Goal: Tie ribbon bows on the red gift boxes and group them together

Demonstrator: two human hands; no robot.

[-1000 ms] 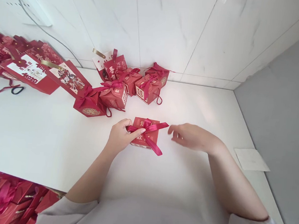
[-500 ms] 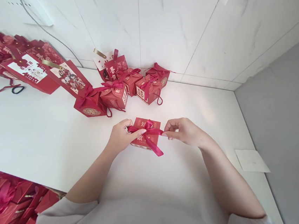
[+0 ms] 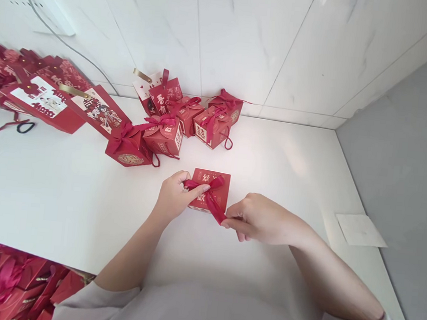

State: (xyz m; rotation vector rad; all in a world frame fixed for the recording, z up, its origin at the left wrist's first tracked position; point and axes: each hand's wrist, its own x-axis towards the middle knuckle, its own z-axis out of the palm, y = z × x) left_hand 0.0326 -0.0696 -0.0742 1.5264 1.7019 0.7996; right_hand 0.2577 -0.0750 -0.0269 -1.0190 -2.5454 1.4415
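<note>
A small red box with pale lettering lies on the white table in front of me, a dark pink ribbon tied in a bow on its top. My left hand is at the box's left side, thumb over the bow's knot, fingers pinching the left loop. At the box's lower right corner, my right hand pinches the end of a ribbon tail between thumb and fingers.
Several red gift boxes with bows stand behind, near the tiled wall. More red boxes are at the left. A pile of red boxes fills the lower left. A white paper lies at the right.
My right hand has moved down and slightly left, from the ribbon at the box's right side to the lower tail's end. My left hand has barely moved.
</note>
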